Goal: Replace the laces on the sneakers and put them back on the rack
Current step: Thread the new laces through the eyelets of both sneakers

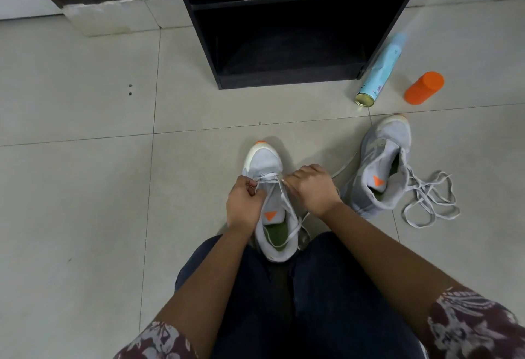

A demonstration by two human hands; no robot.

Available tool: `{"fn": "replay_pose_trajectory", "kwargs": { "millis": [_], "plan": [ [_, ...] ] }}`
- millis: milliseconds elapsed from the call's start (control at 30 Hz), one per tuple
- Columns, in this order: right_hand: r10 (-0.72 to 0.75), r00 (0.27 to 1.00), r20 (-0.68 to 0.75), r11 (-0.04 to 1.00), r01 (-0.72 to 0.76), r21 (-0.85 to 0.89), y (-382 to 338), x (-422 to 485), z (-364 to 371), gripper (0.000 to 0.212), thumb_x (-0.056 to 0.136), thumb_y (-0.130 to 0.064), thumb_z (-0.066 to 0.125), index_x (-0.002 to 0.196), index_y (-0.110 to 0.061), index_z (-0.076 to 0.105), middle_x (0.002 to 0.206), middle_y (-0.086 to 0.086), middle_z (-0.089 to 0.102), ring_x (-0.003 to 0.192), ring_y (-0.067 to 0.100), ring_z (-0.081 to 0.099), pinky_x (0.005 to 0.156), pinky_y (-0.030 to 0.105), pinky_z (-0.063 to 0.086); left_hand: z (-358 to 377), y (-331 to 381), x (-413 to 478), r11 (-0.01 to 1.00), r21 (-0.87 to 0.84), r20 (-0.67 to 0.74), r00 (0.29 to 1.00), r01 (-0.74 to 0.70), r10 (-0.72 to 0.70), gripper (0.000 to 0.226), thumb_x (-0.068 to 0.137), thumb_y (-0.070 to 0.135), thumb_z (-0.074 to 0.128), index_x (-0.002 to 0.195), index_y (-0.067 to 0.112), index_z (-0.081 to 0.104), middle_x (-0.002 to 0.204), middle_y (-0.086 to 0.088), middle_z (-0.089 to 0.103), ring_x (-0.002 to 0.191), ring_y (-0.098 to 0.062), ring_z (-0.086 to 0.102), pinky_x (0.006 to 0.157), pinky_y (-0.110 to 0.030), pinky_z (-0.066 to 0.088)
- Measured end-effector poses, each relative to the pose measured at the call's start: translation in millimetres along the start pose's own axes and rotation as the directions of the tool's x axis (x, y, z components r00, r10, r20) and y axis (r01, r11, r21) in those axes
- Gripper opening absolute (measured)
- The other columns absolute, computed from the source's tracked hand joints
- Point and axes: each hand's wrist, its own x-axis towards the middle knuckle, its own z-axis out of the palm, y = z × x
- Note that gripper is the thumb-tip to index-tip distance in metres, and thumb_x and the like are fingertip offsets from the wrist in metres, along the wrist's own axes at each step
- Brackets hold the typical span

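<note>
**Clerk:** Item one, the floor (85,188), pale tile. Item two, the rack (284,82), a dark shelf unit standing straight ahead of the person, its bottom shelf with nothing seen on it.

**Checker:** And the sneakers?

**Clerk:** Item three, the near sneaker (264,162), grey with an orange toe tip, on the floor between the person's knees. Its long axis runs heel towards the person, toe towards the rack. Item four, the second sneaker (377,165), to the person's right and nearer the right hand. It is angled the same way, with a loose lace (423,188) tangled on the tile beside its heel.

**Checker:** Hands?

**Clerk:** Left hand (244,202) has its fingers curled, pinching the lace (288,202) at the near sneaker's left side. Right hand (311,188) has its fingers curled, pinching the same lace at the right side. Both hands sit over the eyelets at the toe end, so only the first crossing appears threaded, and the upper eyelets lie back towards the person.

**Checker:** Small items?

**Clerk:** A pale blue spray can (380,72) lying against the rack's right foot, and an orange bottle (424,88) just beyond it.
</note>
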Motion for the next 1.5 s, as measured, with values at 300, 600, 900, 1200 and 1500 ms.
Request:
{"fn": "replay_pose_trajectory", "kwargs": {
  "millis": [300, 600, 900, 1200, 1500],
  "plan": [
    [0.413, 0.431, 0.802, 0.092, -0.896, 0.434, -11.4, 32.5, -18.5, 0.03, 0.084, -0.01, 0.04, 0.057, -0.008, 0.053, 0.043, 0.005, 0.049, 0.044, 0.024, 0.048, 0.049, 0.026, 0.035, 1.7, 5.6, -2.7, 0.959, 0.229, 0.02, 0.986, -0.168, 0.168, 0.019, 0.085, 0.013, 0.055, 0.103, 0.021, 0.056, 0.092, -0.002, 0.056, 0.071, -0.021, 0.056, 0.062, -0.028, 0.042],
    [0.073, 0.997, -0.016, 0.978, -0.068, 0.199, -0.3, -6.8, 14.6, 0.031, 0.064, -0.008, 0.074, 0.094, -0.016, 0.072, 0.079, 0.005, 0.069, 0.073, 0.03, 0.065, 0.069, 0.034, 0.051, 12.6, 27.0, 16.8, 0.758, 0.561, 0.174, 0.943, -0.332, 0.283, 0.019, 0.087, 0.022, 0.053, 0.095, 0.02, 0.071, 0.099, -0.003, 0.068, 0.086, -0.026, 0.063, 0.066, -0.028, 0.041],
    [0.274, 0.906, 0.323, 0.948, -0.311, 0.066, -18.7, 21.8, -15.9, 0.017, 0.091, -0.022, 0.05, 0.093, -0.009, 0.061, 0.096, 0.011, 0.064, 0.091, 0.031, 0.061, 0.072, 0.034, 0.046, 13.9, 18.1, 15.6, 0.762, 0.504, 0.249, 0.913, -0.408, 0.324, 0.025, 0.096, 0.025, 0.046, 0.096, 0.019, 0.07, 0.093, -0.006, 0.057, 0.079, -0.027, 0.059, 0.068, -0.032, 0.042],
    [0.435, 0.536, 0.723, 0.427, -0.83, 0.359, 2.5, 29.4, -16.5, 0.033, 0.094, -0.037, 0.047, 0.083, -0.01, 0.062, 0.072, 0.004, 0.059, 0.06, 0.02, 0.057, 0.063, 0.027, 0.046, 12.1, 4.7, 2.3, 0.869, 0.314, 0.132, 0.924, -0.382, 0.358, 0.018, 0.091, 0.019, 0.056, 0.107, 0.018, 0.066, 0.1, -0.003, 0.057, 0.076, -0.022, 0.059, 0.067, -0.034, 0.049],
    [0.458, 0.814, 0.357, 0.58, -0.578, 0.574, -8.5, 4.1, 2.7, 0.007, 0.086, -0.019, 0.066, 0.081, -0.019, 0.071, 0.082, -0.003, 0.071, 0.078, 0.014, 0.064, 0.073, 0.029, 0.05, 3.7, -5.1, -18.5, 0.976, 0.173, -0.025, 0.99, -0.135, 0.142, 0.023, 0.087, 0.019, 0.06, 0.11, 0.019, 0.057, 0.105, 0.004, 0.054, 0.081, -0.019, 0.059, 0.071, -0.031, 0.049]
  ]
}}
